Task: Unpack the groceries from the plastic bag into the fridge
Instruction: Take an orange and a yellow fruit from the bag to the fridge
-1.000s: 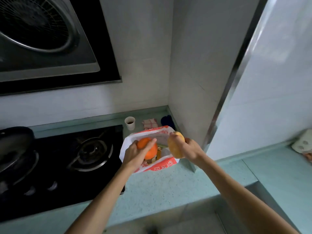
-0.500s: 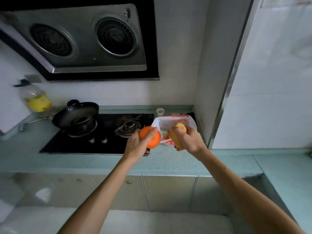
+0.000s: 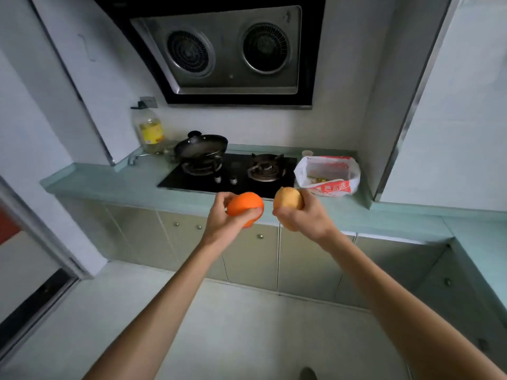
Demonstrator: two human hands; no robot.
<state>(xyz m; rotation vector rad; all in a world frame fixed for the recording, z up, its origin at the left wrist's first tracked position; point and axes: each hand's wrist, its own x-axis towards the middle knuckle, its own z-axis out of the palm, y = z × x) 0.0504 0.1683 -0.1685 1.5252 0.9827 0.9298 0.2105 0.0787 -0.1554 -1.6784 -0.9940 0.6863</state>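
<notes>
My left hand point(image 3: 229, 223) grips a bright orange point(image 3: 244, 205). My right hand point(image 3: 303, 218) grips a yellowish-brown round fruit point(image 3: 288, 198). Both are held in the air in front of the counter edge, close together but apart. The white plastic bag point(image 3: 327, 174) with red print stands open on the green counter point(image 3: 123, 182) at the right end, beyond and to the right of my hands. A few small items show inside it. No fridge is visible.
A black gas hob point(image 3: 233, 171) lies left of the bag, with a black wok point(image 3: 201, 146) on its left burner. An oil bottle point(image 3: 149, 130) stands at the back left, a small cup point(image 3: 307, 153) behind the bag. A range hood point(image 3: 227, 50) hangs above. Cabinets point(image 3: 247, 250) run below the counter.
Both hands lifted the fruits out of the bag and drew them back toward me. The view has pulled away from the counter, so the bag now sits farther off.
</notes>
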